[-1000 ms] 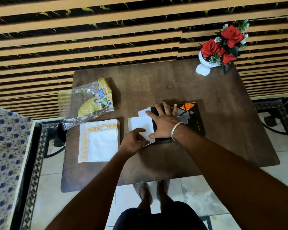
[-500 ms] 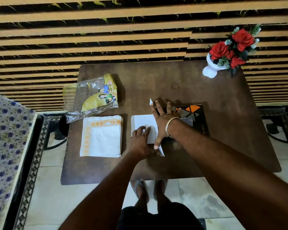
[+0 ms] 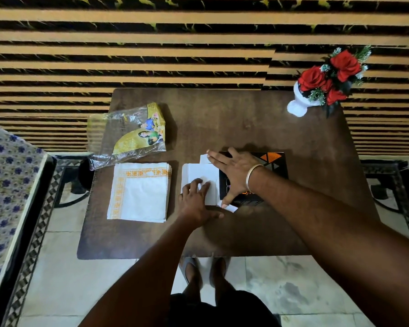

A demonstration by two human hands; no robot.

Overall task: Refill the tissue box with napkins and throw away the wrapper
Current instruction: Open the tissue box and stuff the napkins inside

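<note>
A black tissue box (image 3: 273, 166) with orange triangles lies on the brown table (image 3: 246, 119). Its white end flap (image 3: 198, 172) is folded out to the left. My right hand (image 3: 234, 172) lies flat, fingers spread, across the box's left end. My left hand (image 3: 196, 201) presses its fingertips on the white flap. A stack of white napkins (image 3: 139, 192) with an orange border sits left of the box. Behind the stack lies the empty clear and yellow wrapper (image 3: 130, 133).
A white vase of red roses (image 3: 326, 83) stands at the table's far right corner. A striped wall runs behind the table. A patterned cushion edge (image 3: 7, 185) is at the left. My feet (image 3: 206, 270) show below the table's near edge.
My left hand has opened from a pinch and now presses flat on the white flap. My right hand has spread its fingers wider over the box's end. The view has shifted slightly.
</note>
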